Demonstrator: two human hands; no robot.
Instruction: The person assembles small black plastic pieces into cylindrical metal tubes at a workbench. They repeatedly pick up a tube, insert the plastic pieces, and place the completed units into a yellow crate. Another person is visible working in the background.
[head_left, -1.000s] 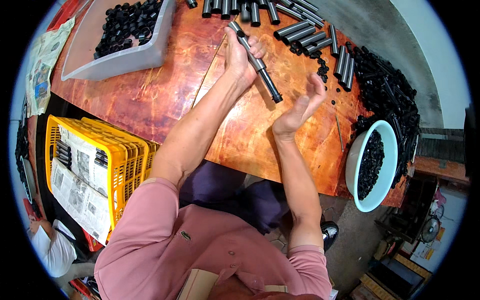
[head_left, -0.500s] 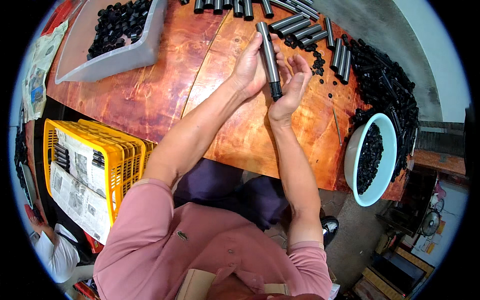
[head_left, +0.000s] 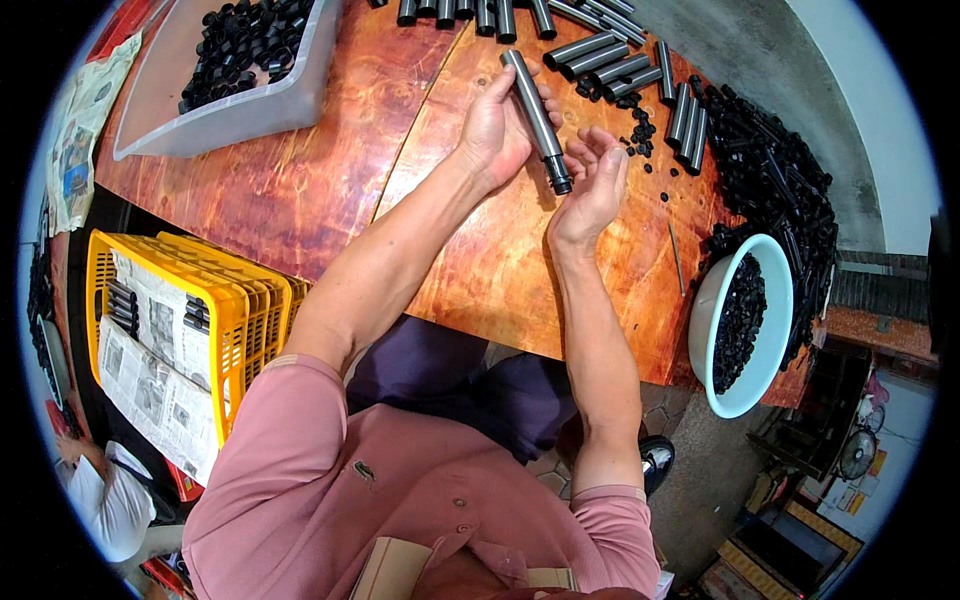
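Note:
My left hand (head_left: 495, 135) is wrapped around a shiny metal tube (head_left: 533, 103), which slants above the wooden table. A black ribbed plug (head_left: 558, 176) sticks out of the tube's near end. Beside that plug is my right hand (head_left: 592, 195), palm turned up, its fingers loosely bent and apart, gripping nothing that I can see. Small black rings (head_left: 641, 132) lie on the table beyond my right hand. Several more metal tubes (head_left: 612, 72) rest at the far right.
A translucent bin (head_left: 215, 135) of black caps stands at the far left. To the right, a pale blue basin (head_left: 712, 300) of small black parts sits by a heap of black pieces (head_left: 775, 170). A thin rod (head_left: 676, 258) lies nearby. Left of the table is a yellow crate (head_left: 230, 310).
My right hand has shifted slightly right, away from the plug, and its fingers have moved off the tube. The tube, still in my left hand, has tilted a little more.

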